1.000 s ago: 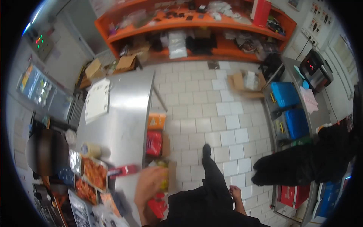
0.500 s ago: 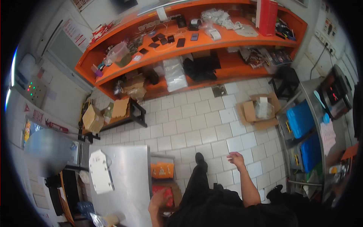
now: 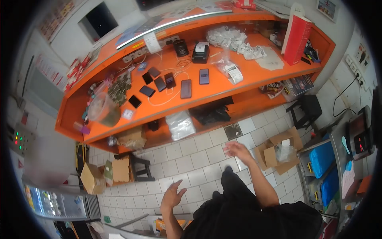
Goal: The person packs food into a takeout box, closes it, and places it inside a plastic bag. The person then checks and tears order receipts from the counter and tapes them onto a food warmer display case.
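Note:
My left hand (image 3: pixel 172 195) hangs over the tiled floor at the lower middle, its thumb apart from the fingers and nothing in it. Farther forward and to the right, my right hand (image 3: pixel 238 151) is also bare, fingers loosely bent and apart. Neither touches anything. In front of both stands an orange counter (image 3: pixel 167 113). On its top lie several phones, among them a dark phone (image 3: pixel 186 89) and a phone with a lit screen (image 3: pixel 204 76). A black receipt printer (image 3: pixel 200 53) and a card machine (image 3: pixel 180 47) stand behind them.
An open cardboard box (image 3: pixel 270 156) sits on the floor at right, near a black stool (image 3: pixel 305 111). A low bench (image 3: pixel 141 167) with cardboard stands at left. Blue containers (image 3: pixel 321 159) line the right shelf. Clear plastic bags (image 3: pixel 180 125) lie under the counter top.
My view has moved closer to the counter. The metal table at left has mostly dropped out of view. My left hand, earlier beside the table, is now over the floor; the right hand stays empty.

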A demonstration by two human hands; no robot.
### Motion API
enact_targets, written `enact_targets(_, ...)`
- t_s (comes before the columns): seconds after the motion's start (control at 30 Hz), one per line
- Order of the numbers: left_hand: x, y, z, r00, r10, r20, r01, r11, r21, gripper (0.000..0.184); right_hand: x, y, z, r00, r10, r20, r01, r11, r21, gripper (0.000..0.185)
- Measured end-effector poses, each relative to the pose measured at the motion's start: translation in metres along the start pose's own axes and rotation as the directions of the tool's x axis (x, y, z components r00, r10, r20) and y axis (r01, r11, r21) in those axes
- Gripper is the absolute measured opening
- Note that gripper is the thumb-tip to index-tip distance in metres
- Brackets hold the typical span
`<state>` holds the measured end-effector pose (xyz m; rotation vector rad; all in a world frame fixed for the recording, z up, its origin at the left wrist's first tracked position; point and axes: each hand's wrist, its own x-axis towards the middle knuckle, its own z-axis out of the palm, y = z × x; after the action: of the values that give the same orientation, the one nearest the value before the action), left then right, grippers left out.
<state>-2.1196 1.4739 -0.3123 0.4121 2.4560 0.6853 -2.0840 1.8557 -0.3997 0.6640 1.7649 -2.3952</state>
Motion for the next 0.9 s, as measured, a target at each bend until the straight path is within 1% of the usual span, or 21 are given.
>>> enact_targets(0.03, 0.041, 0.003, -0.006, 0.994, 0.108, -0.032, -0.107, 0.993, 0.04, 0.053, 0.033, -0.025, -0.009, 1.0, 0.012, -0.011, -0.012, 1.0, 0.008, 0.034)
enact_targets(0.07, 0.08, 0.013, -0.014, 0.994, 0.104, -0.016, -0.103, 0.994, 0.042, 0.053, 0.069, -0.051, -0.017, 0.996, -0.085, -0.006, 0.085, 0.996, 0.025, 0.034)
enact_targets(0.1, 0.119, 0.027, -0.023, 0.994, 0.107, 0.029, -0.11, 0.987, 0.118, 0.053, 0.102, -0.08, -0.025, 0.983, -0.185, -0.001, 0.185, 0.982, 0.04, 0.033)
enact_targets(0.13, 0.157, 0.04, -0.031, 0.992, 0.109, 0.07, -0.12, 0.973, 0.195, 0.052, 0.134, -0.111, -0.033, 0.976, -0.218, 0.006, 0.217, 0.974, 0.067, 0.033)
enact_targets(0.2, 0.233, 0.067, -0.04, 0.986, 0.134, 0.101, -0.153, 0.965, 0.214, 0.052, 0.204, -0.166, -0.051, 0.964, -0.265, 0.018, 0.261, 0.959, 0.109, 0.035)
enact_targets(0.27, 0.308, 0.097, -0.05, 0.959, 0.235, 0.161, -0.244, 0.969, 0.041, 0.051, 0.284, -0.214, -0.068, 0.963, -0.27, -0.004, 0.269, 0.957, 0.11, 0.037)
enact_targets(0.3, 0.339, 0.129, -0.065, 0.955, 0.224, 0.193, -0.221, 0.975, -0.036, 0.047, 0.326, -0.238, -0.073, 0.942, -0.335, 0.01, 0.334, 0.94, 0.076, 0.035)
enact_targets(0.33, 0.367, 0.15, -0.08, 0.957, 0.202, 0.208, -0.203, 0.979, -0.014, 0.047, 0.368, -0.254, -0.077, 0.946, -0.323, 0.006, 0.321, 0.941, 0.104, 0.035)
enact_targets(0.4, 0.422, 0.189, -0.105, 0.92, 0.355, 0.17, -0.377, 0.918, 0.125, 0.042, 0.457, -0.291, -0.087, 0.949, -0.304, -0.086, 0.313, 0.943, 0.115, 0.032)
enact_targets(0.43, 0.447, 0.205, -0.116, 0.904, 0.411, 0.114, -0.425, 0.893, 0.15, 0.038, 0.494, -0.316, -0.089, 0.935, -0.326, -0.139, 0.342, 0.934, 0.107, 0.031)
enact_targets(0.47, 0.47, 0.22, -0.128, 0.909, 0.404, 0.106, -0.416, 0.895, 0.159, 0.038, 0.528, -0.337, -0.089, 0.919, -0.346, -0.189, 0.369, 0.924, 0.102, 0.031)
enact_targets(0.5, 0.489, 0.244, -0.143, 0.916, 0.395, 0.063, -0.399, 0.913, 0.078, 0.036, 0.6, -0.33, -0.11, 0.865, -0.443, -0.237, 0.411, 0.895, -0.175, 0.031)
enact_targets(0.53, 0.512, 0.263, -0.154, 0.925, 0.379, 0.024, -0.379, 0.925, -0.005, 0.034, 0.631, -0.347, -0.112, 0.806, -0.477, -0.351, 0.381, 0.871, -0.31, 0.031)
enact_targets(0.57, 0.537, 0.271, -0.159, 0.921, 0.389, 0.005, -0.388, 0.92, -0.051, 0.03, 0.661, -0.365, -0.113, 0.731, -0.504, -0.46, 0.31, 0.846, -0.435, 0.03)
enact_targets(0.6, 0.561, 0.276, -0.16, 0.93, 0.368, 0.013, -0.367, 0.929, -0.045, 0.03, 0.691, -0.383, -0.115, 0.645, -0.521, -0.559, 0.207, 0.824, -0.528, 0.03)
enact_targets(0.63, 0.59, 0.279, -0.16, 0.877, 0.479, 0.018, -0.48, 0.877, 0.013, 0.031, 0.717, -0.392, -0.12, 0.58, -0.523, -0.624, 0.112, 0.811, -0.575, 0.031)
enact_targets(0.67, 0.62, 0.282, -0.158, 0.808, 0.589, 0.026, -0.589, 0.805, 0.067, 0.031, 0.738, -0.395, -0.123, 0.573, -0.523, -0.631, 0.094, 0.807, -0.583, 0.032)
enact_targets(0.73, 0.681, 0.291, -0.147, 0.757, 0.653, 0.025, -0.653, 0.757, -0.028, 0.032, 0.771, -0.402, -0.131, 0.607, -0.525, -0.596, 0.105, 0.797, -0.595, 0.036)
enact_targets(0.8, 0.744, 0.3, -0.133, 0.685, 0.729, -0.013, -0.727, 0.684, 0.048, 0.041, 0.791, -0.402, -0.137, 0.669, -0.539, -0.511, 0.184, 0.787, -0.589, 0.039)
enact_targets(0.83, 0.77, 0.31, -0.126, 0.69, 0.723, -0.023, -0.722, 0.691, 0.043, 0.041, 0.793, -0.399, -0.139, 0.709, -0.545, -0.447, 0.24, 0.783, -0.573, 0.041)
enact_targets(0.9, 0.805, 0.32, -0.112, 0.673, 0.733, -0.097, -0.695, 0.672, 0.256, 0.052, 0.772, -0.385, -0.137, 0.82, -0.522, -0.236, 0.369, 0.797, -0.478, 0.045)
